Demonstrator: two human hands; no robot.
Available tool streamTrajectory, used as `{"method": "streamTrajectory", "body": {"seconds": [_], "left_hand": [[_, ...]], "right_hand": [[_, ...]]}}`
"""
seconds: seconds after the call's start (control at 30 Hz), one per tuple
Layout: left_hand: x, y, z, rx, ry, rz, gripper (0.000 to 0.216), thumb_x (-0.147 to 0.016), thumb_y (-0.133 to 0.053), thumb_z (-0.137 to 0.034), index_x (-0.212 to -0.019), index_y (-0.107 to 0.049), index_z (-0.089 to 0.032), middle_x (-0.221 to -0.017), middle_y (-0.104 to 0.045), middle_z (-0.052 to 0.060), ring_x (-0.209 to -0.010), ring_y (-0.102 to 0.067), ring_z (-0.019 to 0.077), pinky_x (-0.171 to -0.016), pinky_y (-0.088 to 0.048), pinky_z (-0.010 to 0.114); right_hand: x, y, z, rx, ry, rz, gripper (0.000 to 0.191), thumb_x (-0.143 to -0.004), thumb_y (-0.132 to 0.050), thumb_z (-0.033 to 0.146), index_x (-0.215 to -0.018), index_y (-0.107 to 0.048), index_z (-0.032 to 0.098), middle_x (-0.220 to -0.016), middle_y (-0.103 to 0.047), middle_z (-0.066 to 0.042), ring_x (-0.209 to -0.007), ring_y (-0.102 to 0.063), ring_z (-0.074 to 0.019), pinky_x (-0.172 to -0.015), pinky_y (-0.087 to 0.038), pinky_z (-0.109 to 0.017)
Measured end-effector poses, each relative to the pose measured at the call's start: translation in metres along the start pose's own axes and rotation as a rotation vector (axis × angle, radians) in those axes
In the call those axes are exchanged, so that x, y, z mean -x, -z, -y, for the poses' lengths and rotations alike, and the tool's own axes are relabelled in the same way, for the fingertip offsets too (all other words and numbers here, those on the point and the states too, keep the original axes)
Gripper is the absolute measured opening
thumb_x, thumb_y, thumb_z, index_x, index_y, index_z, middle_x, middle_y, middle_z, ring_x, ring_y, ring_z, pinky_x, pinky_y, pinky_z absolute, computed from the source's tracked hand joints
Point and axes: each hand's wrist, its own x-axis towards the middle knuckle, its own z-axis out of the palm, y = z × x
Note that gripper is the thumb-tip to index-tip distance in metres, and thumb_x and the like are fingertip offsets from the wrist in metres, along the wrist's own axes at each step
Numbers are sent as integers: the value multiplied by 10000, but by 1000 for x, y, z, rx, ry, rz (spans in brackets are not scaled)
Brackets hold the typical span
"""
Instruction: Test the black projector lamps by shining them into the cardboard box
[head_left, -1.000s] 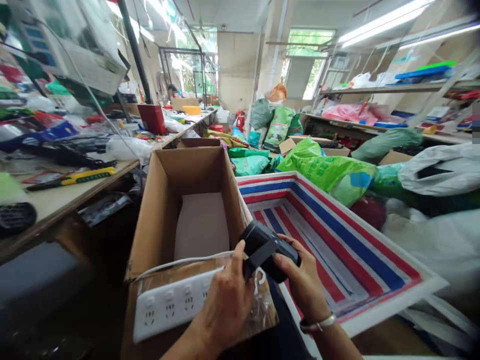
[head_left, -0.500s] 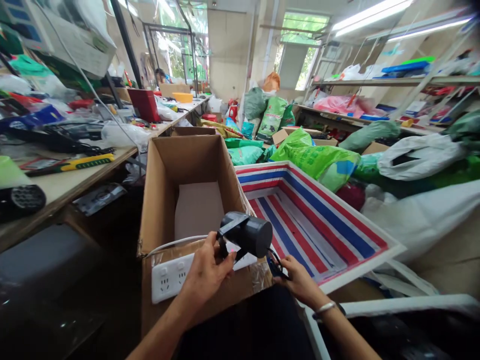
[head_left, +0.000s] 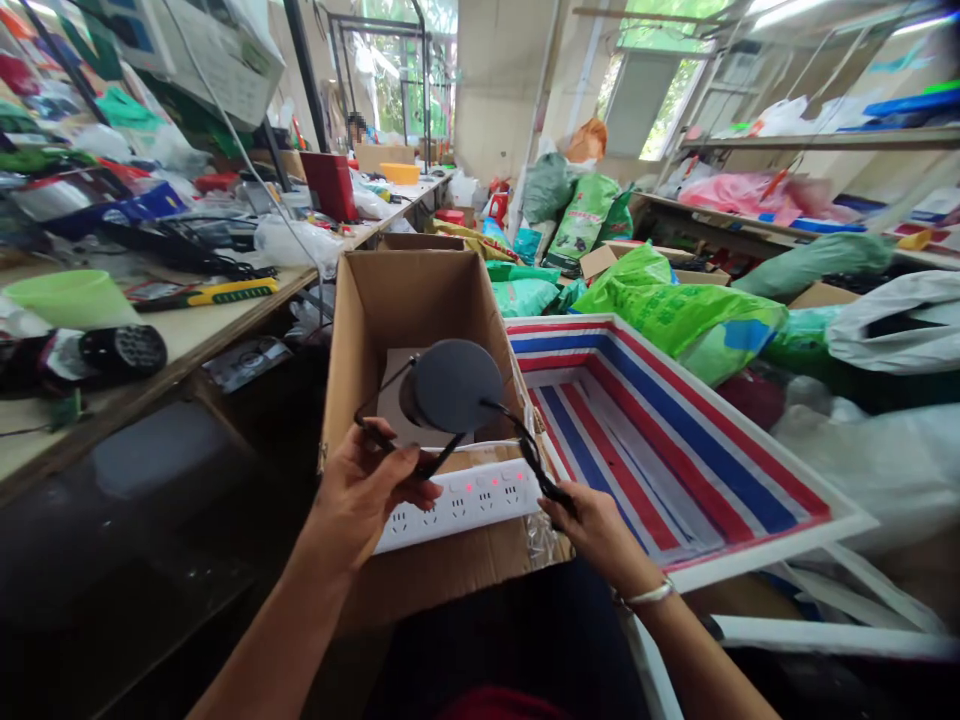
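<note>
A black cylindrical spotlight (head_left: 459, 387) on a U-shaped bracket hangs over the near part of an open cardboard box (head_left: 420, 290). Its round back end faces me. My left hand (head_left: 367, 485) is closed on the bracket, at the lower left of the lamp. From the back end a black cord (head_left: 529, 450) runs down into my right hand (head_left: 600, 530), whose fingers are closed around it; the cord's end is hidden. Below the lamp, a white power strip (head_left: 465, 505) with red lights lies across the box's near edge, partly behind my left fingers.
To the right stands a frame lined with red, white and blue striped sheet (head_left: 675, 440). A cluttered workbench (head_left: 187, 350) runs along the left, bearing a yellow-handled cutter (head_left: 232, 291) and another black lamp (head_left: 124, 349). Green bags (head_left: 675, 310) are piled behind. A person (head_left: 357, 128) sits far back.
The spotlight has turned so its back end faces me, and it has moved up slightly. My left hand has tilted with it. The whole view has shifted, showing more of the bench.
</note>
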Motion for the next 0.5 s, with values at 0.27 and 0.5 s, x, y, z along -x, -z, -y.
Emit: {"method": "streamTrajectory", "body": {"seconds": [0.27, 0.5], "left_hand": [[2, 9, -8, 50, -10, 18, 402, -671, -699, -235, -885, -359, -207, -666, -662, -3, -450, -613, 197, -398, -518, 255], [-3, 15, 7, 84, 60, 72, 384, -713, -684, -246, -885, -343, -204, -706, -675, 18, -485, -626, 190, -439, -531, 245]], "right_hand": [[-11, -23, -7, -410, -51, -59, 334, -786, -559, 467, -842, -549, 138, -685, -564, -27, -629, -552, -146, -615, -444, -282], [-15, -28, -13, -369, -6, -75, 311, -797, -560, 438, -869, -590, 137, -733, -582, -42, -653, -549, -146, -632, -452, -285]]}}
